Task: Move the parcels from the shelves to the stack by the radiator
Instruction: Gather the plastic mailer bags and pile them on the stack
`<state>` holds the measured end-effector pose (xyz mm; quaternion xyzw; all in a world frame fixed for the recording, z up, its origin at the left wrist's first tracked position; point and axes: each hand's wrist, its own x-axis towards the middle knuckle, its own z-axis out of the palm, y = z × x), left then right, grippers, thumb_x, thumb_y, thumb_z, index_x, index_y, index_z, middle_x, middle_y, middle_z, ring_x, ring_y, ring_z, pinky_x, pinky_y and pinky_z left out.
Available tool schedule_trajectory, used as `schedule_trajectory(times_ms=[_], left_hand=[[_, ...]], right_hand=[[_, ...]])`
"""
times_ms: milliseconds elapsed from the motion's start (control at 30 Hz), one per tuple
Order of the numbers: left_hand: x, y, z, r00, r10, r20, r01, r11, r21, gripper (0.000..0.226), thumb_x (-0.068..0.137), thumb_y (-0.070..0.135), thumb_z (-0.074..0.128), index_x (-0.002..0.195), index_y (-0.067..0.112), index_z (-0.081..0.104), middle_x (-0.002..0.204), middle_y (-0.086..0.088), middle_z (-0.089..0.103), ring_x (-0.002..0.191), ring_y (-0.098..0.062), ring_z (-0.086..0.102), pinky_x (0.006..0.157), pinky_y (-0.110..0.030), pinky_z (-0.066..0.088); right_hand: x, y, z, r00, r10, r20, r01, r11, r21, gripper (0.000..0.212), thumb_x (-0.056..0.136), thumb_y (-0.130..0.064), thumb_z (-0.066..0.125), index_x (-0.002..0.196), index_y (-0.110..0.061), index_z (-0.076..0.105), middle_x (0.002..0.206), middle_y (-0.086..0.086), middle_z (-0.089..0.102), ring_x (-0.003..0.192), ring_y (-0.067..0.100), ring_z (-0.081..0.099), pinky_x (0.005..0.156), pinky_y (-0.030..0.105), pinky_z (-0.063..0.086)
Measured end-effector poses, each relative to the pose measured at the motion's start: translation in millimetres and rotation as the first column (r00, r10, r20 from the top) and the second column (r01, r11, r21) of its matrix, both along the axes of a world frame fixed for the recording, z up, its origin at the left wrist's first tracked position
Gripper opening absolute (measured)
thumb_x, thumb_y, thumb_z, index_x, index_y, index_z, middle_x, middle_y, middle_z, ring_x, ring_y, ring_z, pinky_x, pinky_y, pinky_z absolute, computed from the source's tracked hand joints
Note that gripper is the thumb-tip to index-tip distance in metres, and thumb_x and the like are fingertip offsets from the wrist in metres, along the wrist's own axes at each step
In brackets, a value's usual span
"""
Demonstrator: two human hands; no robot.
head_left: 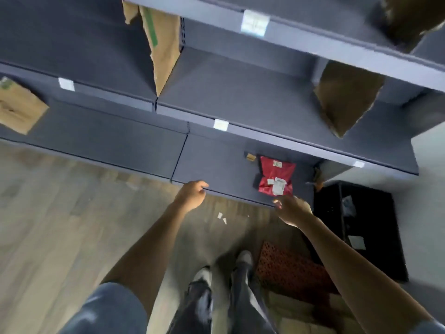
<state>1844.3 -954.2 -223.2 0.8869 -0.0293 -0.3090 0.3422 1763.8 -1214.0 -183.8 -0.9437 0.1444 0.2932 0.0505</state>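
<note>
A person stands on a wooden floor [60,213] before grey shelves [115,145], both bare arms stretched toward the lowest one. The left hand [192,194] rests at the front lip of that shelf, fingers curled over the edge and carrying nothing. The right hand [292,209] hovers just short of a red parcel [277,175]; blur hides its fingers, so whether its grip is released or closing cannot be told, but it is not yet on the parcel. The red parcel lies flat near the shelf's front edge, white labels on top, with a small brown scrap [250,157] just behind it. A dark crate [361,227] stands on the floor to the right. Higher up, brown paper parcels remain: one at far left [20,109], one upright between two bays [161,47], one at right [346,97], and another at the top corner [409,18]. Neither radiator nor stack is in view. Judged from this, several parcels are left to move, and the red one appears next.
</note>
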Motion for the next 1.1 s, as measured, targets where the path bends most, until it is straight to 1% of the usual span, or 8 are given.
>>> schedule_trajectory(times_ms=[133,233,367,467,633,900,1033,1100], left_hand=[[16.3,-19.2,-87.6,0.958,0.286,-0.020,-0.287,0.955,-0.076,0.032,0.092,0.006,0.045,0.119,0.011,0.061,0.116,-0.012,0.067,0.109,-0.024,0.063,0.091,-0.026,0.044],[1.4,-33.7,-173.7,0.899,0.434,-0.062,-0.439,0.891,-0.113,0.028,0.092,0.005,0.047,0.114,0.009,0.064,0.107,-0.014,0.070,0.097,-0.027,0.067,0.086,-0.028,0.046],[-30.2,-62.0,-282.1,0.917,0.356,-0.182,-0.381,0.916,-0.128,0.023,0.093,0.006,0.048,0.106,0.007,0.067,0.102,-0.017,0.070,0.091,-0.031,0.067,0.085,-0.035,0.051],[-29.6,-88.9,-342.5,0.929,0.289,-0.231,-0.322,0.939,-0.120,0.023,0.092,0.008,0.049,0.106,0.008,0.068,0.102,-0.017,0.070,0.091,-0.032,0.067,0.085,-0.038,0.053],[-24.4,-138.8,-414.2,0.870,0.424,-0.251,-0.458,0.884,-0.093,0.026,0.092,0.006,0.047,0.110,0.011,0.065,0.100,-0.012,0.070,0.093,-0.026,0.067,0.085,-0.026,0.047],[-24.5,-183.3,-472.0,0.892,0.354,-0.280,-0.415,0.887,-0.202,0.031,0.090,0.005,0.046,0.115,0.016,0.062,0.093,-0.008,0.066,0.091,-0.027,0.066,0.088,-0.034,0.051],[-17.7,-183.5,-481.3,0.899,0.358,-0.253,-0.408,0.895,-0.183,0.031,0.090,0.007,0.046,0.115,0.018,0.062,0.100,-0.008,0.068,0.093,-0.028,0.065,0.089,-0.038,0.051],[-24.6,-181.6,-475.1,0.950,0.253,-0.183,-0.280,0.950,-0.137,0.033,0.091,0.010,0.044,0.120,0.017,0.058,0.108,-0.009,0.066,0.098,-0.030,0.063,0.087,-0.040,0.051]], right_hand=[[57.0,11.2,-90.5,0.984,-0.120,0.135,0.096,0.980,0.173,0.033,0.094,-0.018,0.041,0.122,-0.018,0.060,0.126,0.010,0.060,0.114,0.030,0.057,0.093,0.034,0.044],[75.0,4.2,-187.5,0.997,-0.004,0.080,-0.010,0.984,0.178,0.034,0.092,-0.015,0.043,0.123,-0.013,0.059,0.125,0.012,0.061,0.114,0.030,0.058,0.093,0.036,0.045],[85.2,-40.4,-315.4,0.971,0.214,-0.108,-0.213,0.977,0.022,0.034,0.091,-0.013,0.047,0.124,-0.008,0.054,0.122,0.016,0.060,0.112,0.033,0.059,0.090,0.043,0.051],[99.0,-78.7,-381.1,0.983,0.107,-0.151,-0.120,0.989,-0.082,0.043,0.090,-0.010,0.049,0.133,-0.010,0.046,0.133,0.016,0.052,0.122,0.035,0.051,0.095,0.045,0.046],[131.8,-118.1,-478.9,0.957,0.261,-0.129,-0.280,0.948,-0.153,0.052,0.093,-0.017,0.049,0.142,-0.016,0.032,0.137,0.021,0.042,0.126,0.037,0.042,0.096,0.045,0.041],[172.4,-160.7,-564.2,0.943,0.276,-0.187,-0.329,0.866,-0.376,0.055,0.094,-0.022,0.046,0.144,-0.031,0.025,0.150,0.035,0.008,0.136,0.049,0.020,0.109,0.060,0.021],[182.1,-175.3,-571.7,0.933,0.235,-0.271,-0.345,0.793,-0.502,0.044,0.088,-0.009,0.053,0.131,-0.007,0.044,0.137,0.025,0.043,0.127,0.041,0.040,0.107,0.051,0.029],[173.2,-173.9,-564.7,0.934,0.270,-0.234,-0.354,0.791,-0.500,0.038,0.086,-0.005,0.055,0.123,-0.005,0.050,0.129,0.020,0.054,0.122,0.036,0.047,0.102,0.043,0.034]])
